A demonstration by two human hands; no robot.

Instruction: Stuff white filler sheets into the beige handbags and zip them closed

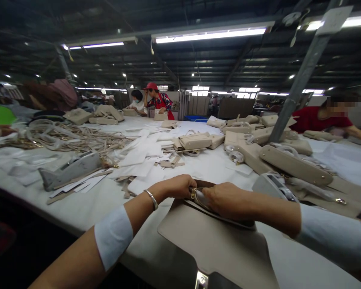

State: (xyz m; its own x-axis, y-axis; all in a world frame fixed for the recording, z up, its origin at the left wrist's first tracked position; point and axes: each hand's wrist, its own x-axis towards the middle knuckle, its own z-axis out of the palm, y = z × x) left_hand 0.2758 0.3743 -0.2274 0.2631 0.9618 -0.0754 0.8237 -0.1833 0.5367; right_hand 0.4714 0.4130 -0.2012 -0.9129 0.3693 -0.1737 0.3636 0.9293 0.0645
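A beige handbag [219, 237] lies before me at the table's near edge, its flap folded toward me and a metal clasp [201, 279] at the flap's end. My left hand [182, 186], with a silver bangle on the wrist, is closed on the bag's rim beside a gold zipper pull [193, 193]. The fingers of my right hand [228, 200] are curled into the bag's opening, against a pale piece inside. Their tips are partly hidden, and the bag's interior is mostly out of sight.
Several beige bags [295, 164] are heaped at the right, near a slanted metal post [301, 76]. Straps [78, 138] lie tangled at the left behind a grey tape dispenser [72, 170]. White sheets [144, 150] cover the middle. Other people work across the table and at the right.
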